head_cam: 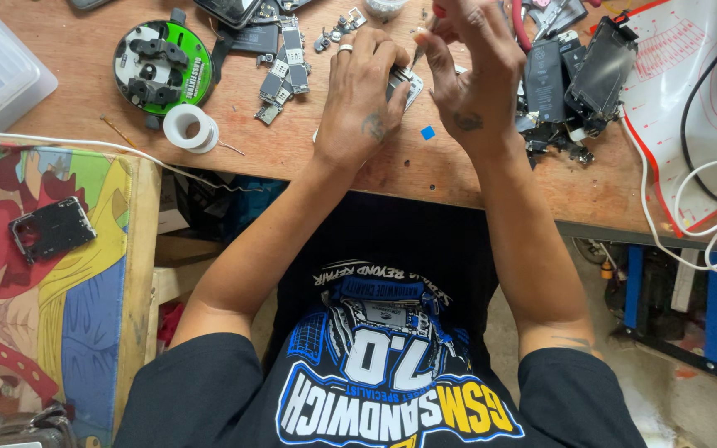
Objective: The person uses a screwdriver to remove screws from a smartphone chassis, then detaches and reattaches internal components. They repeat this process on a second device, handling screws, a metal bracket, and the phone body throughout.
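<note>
— What is held at the edge of the bench?

— A small silvery metal board piece (406, 83), flat and oblong. The left hand (361, 99) has its fingers curled over it and pins it down on the brown wooden workbench (309, 153). Only one corner peeps out past the fingers.

— Which way does it run?

— From what shows, the long side slants away from the person, up and to the right. Most of it is hidden, so I would not swear to more.

— And the other hand?

— The right hand (468, 70) hangs just above, fingers pinched on a thin dark pointed tool (419, 55) whose tip points down towards the board piece. The two hands are close together, nearly touching.

— Anything near them?

— A tiny blue square chip (428, 133) lies just beside the right wrist. Left of the hands sit loose grey circuit boards (285, 70), a white spool of solder wire (189, 127) and a round green and black fixture (163, 66). To the right is a heap of black phone parts (570, 79), and a white cable (661, 224) trails off the edge.
</note>
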